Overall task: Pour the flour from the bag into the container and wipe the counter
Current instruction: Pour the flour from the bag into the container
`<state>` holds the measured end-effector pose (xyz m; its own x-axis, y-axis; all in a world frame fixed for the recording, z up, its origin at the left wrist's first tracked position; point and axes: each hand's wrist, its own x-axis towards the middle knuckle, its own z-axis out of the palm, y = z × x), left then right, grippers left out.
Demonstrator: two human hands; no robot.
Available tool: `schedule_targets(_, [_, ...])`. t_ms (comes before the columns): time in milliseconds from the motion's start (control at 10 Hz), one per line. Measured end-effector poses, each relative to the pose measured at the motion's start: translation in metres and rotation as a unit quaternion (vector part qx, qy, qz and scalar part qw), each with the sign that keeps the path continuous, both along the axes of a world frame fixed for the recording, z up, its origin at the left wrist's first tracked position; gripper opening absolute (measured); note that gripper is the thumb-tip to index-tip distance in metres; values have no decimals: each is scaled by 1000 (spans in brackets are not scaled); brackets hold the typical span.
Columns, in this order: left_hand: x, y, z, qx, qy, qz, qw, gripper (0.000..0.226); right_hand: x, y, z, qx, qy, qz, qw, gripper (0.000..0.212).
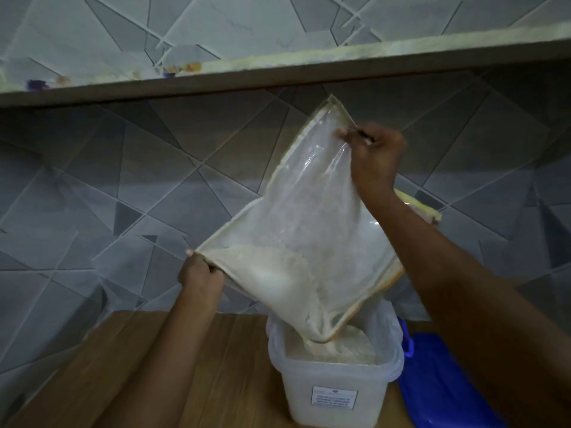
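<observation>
Clear plastic flour bag (pixel 309 230): tilted on one corner over translucent container (pixel 333 375) on wooden counter (pixel 191 366), lowest corner dipping inside. Left hand (pixel 200 273) pinching left corner; right hand (pixel 375 156) pinching upper edge. Likely limp, slick film; remaining flour (pixel 278 273) shifting weight downward. Best held by corners. Blue lid (pixel 438 375) just beside container.

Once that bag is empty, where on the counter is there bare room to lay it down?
The wooden counter shows bare to the left of the white container, under the left hand. The right side is crowded: the blue lid lies against the container, under the right arm. The bag hangs over the container.
</observation>
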<state>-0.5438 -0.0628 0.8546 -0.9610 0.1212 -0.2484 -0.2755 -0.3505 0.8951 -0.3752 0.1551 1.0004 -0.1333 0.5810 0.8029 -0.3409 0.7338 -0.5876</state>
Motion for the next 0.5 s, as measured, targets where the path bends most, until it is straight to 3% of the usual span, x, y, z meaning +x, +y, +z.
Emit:
schedule_targets(100, [-44, 12, -20, 42, -72, 0, 997, 58, -1, -4, 5, 63, -59, 12, 996, 5])
schedule_targets(200, [-36, 14, -9, 50, -17, 24, 998, 44, -3, 3, 1, -8, -10, -20, 1000, 19])
schedule_targets(300, [-26, 12, -4, 106, -36, 37, 993, 49, -1, -9, -3, 25, -45, -12, 999, 16])
schedule_targets(500, [-38, 16, -8, 121, -63, 28, 990, 44, 3, -4, 7, 19, -4, -18, 1000, 12])
